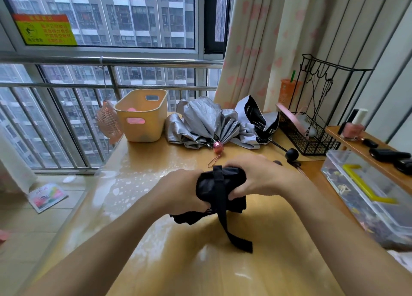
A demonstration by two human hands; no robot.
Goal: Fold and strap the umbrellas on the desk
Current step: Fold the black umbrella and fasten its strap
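A black folded umbrella [219, 184] is held over the middle of the wooden desk [138, 184]. My left hand [180, 192] grips its left side and my right hand [258, 175] curls round its right side. Its black strap [225, 217] lies over the bundle and hangs loose down to the desk. Behind it a silver umbrella [200, 121] lies unfolded with a pink handle [217, 145]. Next to that, a silver-and-black umbrella [258, 121] lies unfolded with a black round handle [291, 154].
A yellow plastic basket [142, 115] stands at the back left, a pink fan [108, 121] beside it. A black wire rack [312, 126] stands at the back right. A clear storage box [367, 197] with a yellow handle sits on the right. Nail polish [354, 126] stands on a shelf.
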